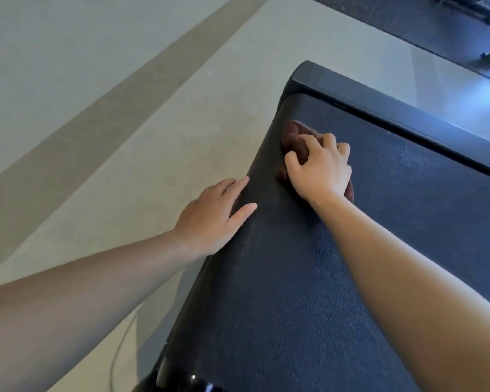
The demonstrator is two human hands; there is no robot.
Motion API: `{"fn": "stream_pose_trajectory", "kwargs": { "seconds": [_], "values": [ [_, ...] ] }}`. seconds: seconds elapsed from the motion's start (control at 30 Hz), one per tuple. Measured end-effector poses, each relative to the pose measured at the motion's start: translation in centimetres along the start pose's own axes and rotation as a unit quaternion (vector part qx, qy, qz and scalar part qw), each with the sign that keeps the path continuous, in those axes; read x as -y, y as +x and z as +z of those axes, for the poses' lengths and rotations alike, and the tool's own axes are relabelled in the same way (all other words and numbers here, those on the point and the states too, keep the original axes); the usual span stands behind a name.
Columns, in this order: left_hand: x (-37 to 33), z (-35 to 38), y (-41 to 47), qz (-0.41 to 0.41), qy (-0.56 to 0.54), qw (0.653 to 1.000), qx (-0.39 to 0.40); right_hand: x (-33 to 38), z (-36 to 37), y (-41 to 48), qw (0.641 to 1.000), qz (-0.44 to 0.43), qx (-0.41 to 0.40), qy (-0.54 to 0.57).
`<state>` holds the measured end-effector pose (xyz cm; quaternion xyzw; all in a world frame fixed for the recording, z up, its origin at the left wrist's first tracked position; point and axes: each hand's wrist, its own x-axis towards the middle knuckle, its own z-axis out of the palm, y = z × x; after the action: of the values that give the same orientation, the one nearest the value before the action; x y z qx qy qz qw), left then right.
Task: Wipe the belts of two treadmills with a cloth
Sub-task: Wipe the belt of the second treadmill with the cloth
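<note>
Two bare forearms [402, 278] reach over one treadmill belt [294, 292]. Left hand [214, 216] lies flat on its rounded edge, fingers straight. Right hand [321, 168] clutches one brown cloth [294, 132] with curled fingers, pressing it onto the belt's far corner.

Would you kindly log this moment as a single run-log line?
right hand: grips brown cloth on treadmill belt, near its end | left hand: rests flat on belt edge

Right hand [321, 168] grips cloth [296, 137] — on belt [309, 292].
</note>
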<state>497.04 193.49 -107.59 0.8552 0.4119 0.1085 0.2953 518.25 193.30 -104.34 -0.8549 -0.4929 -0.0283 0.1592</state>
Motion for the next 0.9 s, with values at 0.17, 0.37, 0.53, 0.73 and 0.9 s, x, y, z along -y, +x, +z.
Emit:
{"fn": "stream_pose_trajectory", "kwargs": {
  "seconds": [0.17,0.37,0.53,0.73,0.9],
  "values": [
    [1.5,-3.4,-2.8,-0.032,0.06,0.997,-0.037,0.3,-0.7,-5.2,0.999,-0.031,0.016,0.004],
    [0.1,-5.2,-9.0,-0.099,0.099,0.989,-0.049,0.8,-1.9,-11.0,0.996,-0.081,0.037,0.015],
    [-1.5,-4.7,-14.4,-0.143,0.081,0.982,-0.09,1.1,-3.2,-16.5,0.989,-0.132,0.058,0.026],
    [-3.0,-3.4,-15.6,-0.139,0.06,0.983,-0.103,1.7,-4.7,-22.3,0.983,-0.165,0.069,0.032],
    [-5.2,-1.2,-13.9,-0.08,0.035,0.991,-0.099,2.0,-5.4,-25.2,0.987,-0.143,0.07,0.025]
  ]
}}
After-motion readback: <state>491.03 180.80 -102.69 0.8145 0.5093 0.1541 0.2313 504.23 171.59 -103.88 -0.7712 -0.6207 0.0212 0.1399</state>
